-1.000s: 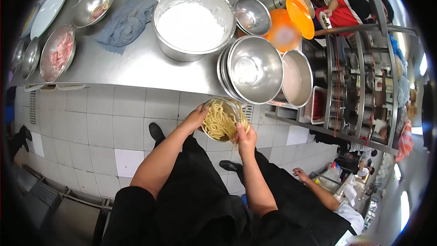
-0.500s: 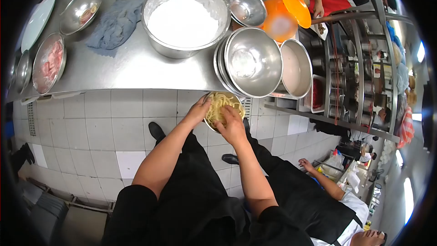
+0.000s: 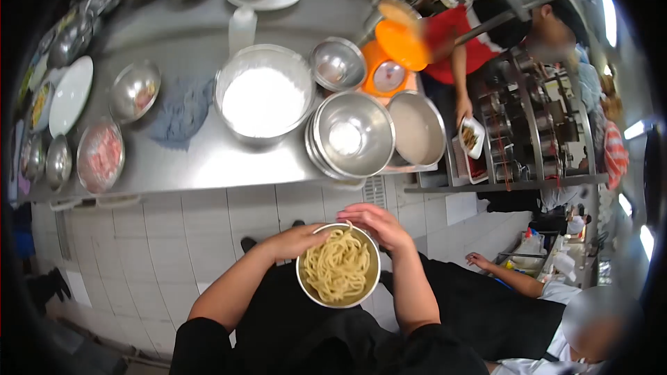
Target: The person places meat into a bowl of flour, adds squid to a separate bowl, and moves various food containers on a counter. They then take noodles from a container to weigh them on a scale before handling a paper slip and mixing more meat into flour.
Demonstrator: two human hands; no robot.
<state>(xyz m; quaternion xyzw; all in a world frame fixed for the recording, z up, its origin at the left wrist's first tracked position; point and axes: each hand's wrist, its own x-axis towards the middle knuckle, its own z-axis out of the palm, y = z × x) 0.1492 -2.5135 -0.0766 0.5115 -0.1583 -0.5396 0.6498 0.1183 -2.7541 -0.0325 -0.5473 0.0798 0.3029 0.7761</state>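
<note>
Near the worktop [image 3: 208,172], a bowl [image 3: 374,267] of noodles [image 3: 337,264] is facing upward; the left hand [image 3: 293,242] is clasping its rim, the right hand [image 3: 383,228] is stretching its fingers alongside.

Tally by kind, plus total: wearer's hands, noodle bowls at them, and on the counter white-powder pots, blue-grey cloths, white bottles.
Hands: 2 (left hand, right hand)
Noodle bowl: 1
Powder pot: 1
Blue-grey cloth: 1
White bottle: 1
Total: 6
</note>
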